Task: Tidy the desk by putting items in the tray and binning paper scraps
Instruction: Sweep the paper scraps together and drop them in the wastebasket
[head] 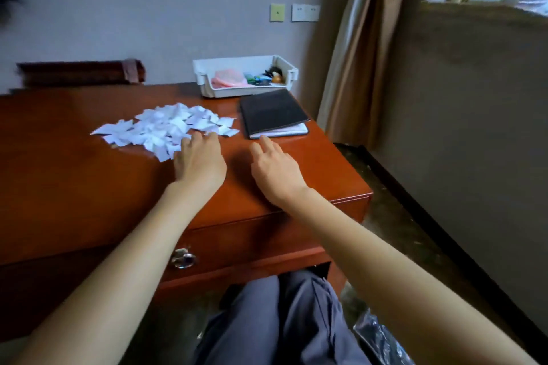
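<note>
Paper scraps (166, 127) heaped beside black notebook (272, 111); left hand (200, 166) touches them.

Tray (237, 92): far right corner of the tabletop (74, 175), by the wall; small items lie in it.
Notebook (271, 112): on the tabletop just before the tray, near the right edge.
Scraps (166, 126): heaped mid-tabletop, left of the notebook.
Left hand (200, 166): at the heap's near edge, fingertips touching scraps.
Right hand (275, 170): right of the left hand, fingertips at the notebook's near edge.
</note>
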A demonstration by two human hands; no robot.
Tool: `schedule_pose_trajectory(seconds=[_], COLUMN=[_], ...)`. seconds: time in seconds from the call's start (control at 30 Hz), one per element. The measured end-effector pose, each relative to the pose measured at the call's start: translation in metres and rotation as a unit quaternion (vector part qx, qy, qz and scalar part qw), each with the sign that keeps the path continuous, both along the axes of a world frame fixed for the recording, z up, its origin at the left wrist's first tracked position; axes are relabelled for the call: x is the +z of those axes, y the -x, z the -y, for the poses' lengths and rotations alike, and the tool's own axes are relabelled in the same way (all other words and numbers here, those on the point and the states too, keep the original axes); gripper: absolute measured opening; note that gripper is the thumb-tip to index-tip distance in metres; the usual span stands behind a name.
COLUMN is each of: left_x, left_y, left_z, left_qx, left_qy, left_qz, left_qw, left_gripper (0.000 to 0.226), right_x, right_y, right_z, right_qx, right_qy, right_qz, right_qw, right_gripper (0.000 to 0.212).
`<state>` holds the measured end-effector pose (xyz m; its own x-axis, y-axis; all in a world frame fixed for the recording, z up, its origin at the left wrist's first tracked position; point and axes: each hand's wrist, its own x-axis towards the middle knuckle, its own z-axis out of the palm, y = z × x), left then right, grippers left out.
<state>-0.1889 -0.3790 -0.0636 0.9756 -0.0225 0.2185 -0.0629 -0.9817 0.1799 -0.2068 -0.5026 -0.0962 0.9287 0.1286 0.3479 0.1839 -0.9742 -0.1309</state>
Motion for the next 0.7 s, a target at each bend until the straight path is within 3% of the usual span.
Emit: schedule_pose_trajectory(seconds=[0.13, 0.3, 0.53, 0.7], left_x=[-0.012, -0.033, -0.035, -0.036], left_y=[-0.025, -0.052, -0.073, -0.063], left_z=[-0.046, -0.071, -0.077, -0.081], left_qx=[0.068, 0.064, 0.026, 0.011], left_qy=[0.009, 0.014, 0.006, 0.007], left_qz=[-0.012, -0.054, -0.045, -0.043], left_qw=[0.998, 0.996, 0.999, 0.999], left_gripper=[0.047, 0.053, 0.047, 0.045], right_x=[-0.005, -0.005, -0.005, -0.005], right_y=[-0.043, -0.087, -0.125, -0.108], right_z=[-0.037, -0.057, -0.065, -0.065], right_qx=[0.055, 0.033, 0.009, 0.042], right_qy=[-0.024, -0.053, -0.028, -0.037], right_qz=[-0.027, -0.085, -0.153, -0.126], right_qw=[0.998, 0.994, 0.988, 0.990], right_gripper=[0.047, 0.062, 0.056, 0.045])
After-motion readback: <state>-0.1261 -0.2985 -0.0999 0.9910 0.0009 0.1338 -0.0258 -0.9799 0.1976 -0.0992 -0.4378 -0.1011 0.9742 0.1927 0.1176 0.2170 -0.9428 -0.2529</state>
